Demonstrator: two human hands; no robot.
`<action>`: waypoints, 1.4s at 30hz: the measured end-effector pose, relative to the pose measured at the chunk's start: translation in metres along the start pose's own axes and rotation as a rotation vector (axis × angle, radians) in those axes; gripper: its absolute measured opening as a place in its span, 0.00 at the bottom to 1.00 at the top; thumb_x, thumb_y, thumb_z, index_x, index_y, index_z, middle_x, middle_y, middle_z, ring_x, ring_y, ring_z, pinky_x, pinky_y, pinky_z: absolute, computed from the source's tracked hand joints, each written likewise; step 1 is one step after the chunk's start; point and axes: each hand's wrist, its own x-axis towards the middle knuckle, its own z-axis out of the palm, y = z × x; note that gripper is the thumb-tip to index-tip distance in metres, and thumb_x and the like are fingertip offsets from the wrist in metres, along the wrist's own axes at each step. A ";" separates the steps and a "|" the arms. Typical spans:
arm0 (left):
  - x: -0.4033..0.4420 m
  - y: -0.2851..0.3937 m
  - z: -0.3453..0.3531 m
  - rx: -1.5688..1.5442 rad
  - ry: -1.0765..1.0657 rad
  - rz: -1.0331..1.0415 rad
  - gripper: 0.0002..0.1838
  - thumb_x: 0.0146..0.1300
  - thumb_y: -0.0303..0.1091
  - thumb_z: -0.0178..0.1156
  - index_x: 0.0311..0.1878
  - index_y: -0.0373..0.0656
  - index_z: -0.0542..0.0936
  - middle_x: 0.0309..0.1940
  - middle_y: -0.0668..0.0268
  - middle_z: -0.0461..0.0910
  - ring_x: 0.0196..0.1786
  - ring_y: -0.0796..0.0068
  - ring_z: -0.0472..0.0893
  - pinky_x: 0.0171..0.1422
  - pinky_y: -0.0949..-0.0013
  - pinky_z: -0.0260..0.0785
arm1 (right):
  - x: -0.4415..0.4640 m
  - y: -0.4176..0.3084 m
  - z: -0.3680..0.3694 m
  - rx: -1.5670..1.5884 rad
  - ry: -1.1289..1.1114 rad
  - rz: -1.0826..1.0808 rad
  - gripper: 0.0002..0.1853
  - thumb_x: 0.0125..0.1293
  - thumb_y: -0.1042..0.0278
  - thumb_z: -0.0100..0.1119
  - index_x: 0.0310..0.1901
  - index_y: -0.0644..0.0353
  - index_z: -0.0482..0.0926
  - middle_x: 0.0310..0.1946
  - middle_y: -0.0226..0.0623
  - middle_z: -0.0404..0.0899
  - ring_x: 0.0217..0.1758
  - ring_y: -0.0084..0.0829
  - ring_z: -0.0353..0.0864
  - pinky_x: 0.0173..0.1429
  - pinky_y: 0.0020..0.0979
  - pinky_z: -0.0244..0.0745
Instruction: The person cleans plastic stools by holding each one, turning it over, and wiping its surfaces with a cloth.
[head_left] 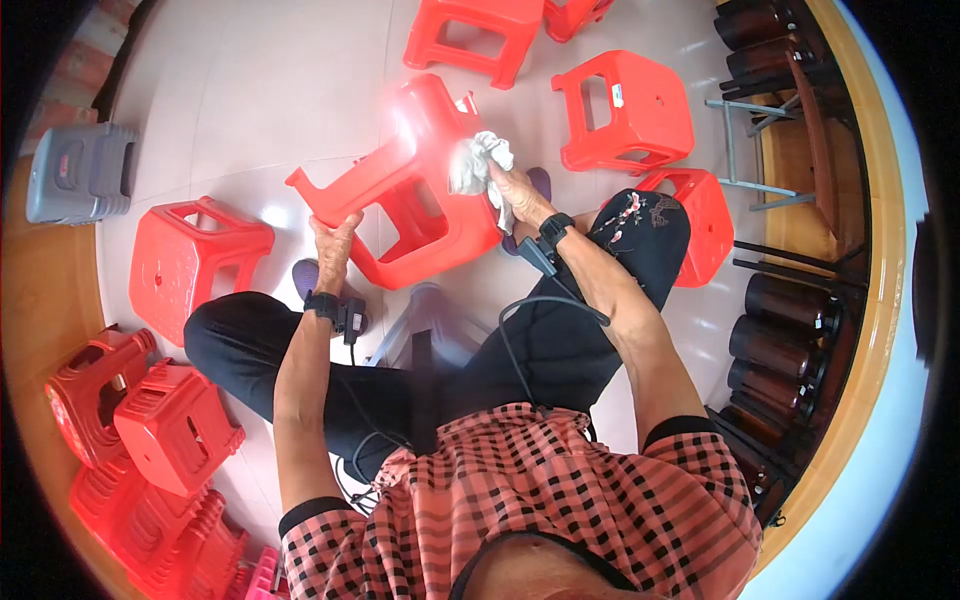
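Note:
A red plastic stool [380, 180] is held tilted on its side in front of my knees, its legs toward the left. My left hand [335, 245] is closed round the lower edge of one of its legs. In my right hand [515, 192] is a crumpled pale cloth [482, 170], which lies against the right side of the stool. The cloth hides part of that surface and some of my right fingertips. Both wrists wear black straps with small devices and cables.
Red stools stand at the left [180, 265], upper right [630, 110], top [475, 35] and beside my right knee [705, 225]. Stacked red stools [170, 430] fill the lower left. Grey stacked stools [80, 172] are at far left. Dark cylinders [785, 340] line the right wall.

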 end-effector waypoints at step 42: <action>-0.003 0.016 0.029 -0.212 -0.243 -0.065 0.29 0.60 0.48 0.68 0.56 0.37 0.76 0.47 0.66 0.80 0.49 0.74 0.77 0.57 0.67 0.69 | 0.174 -0.065 0.034 -0.756 0.306 -0.177 0.33 0.52 0.47 0.61 0.53 0.64 0.75 0.47 0.58 0.80 0.54 0.55 0.78 0.59 0.44 0.72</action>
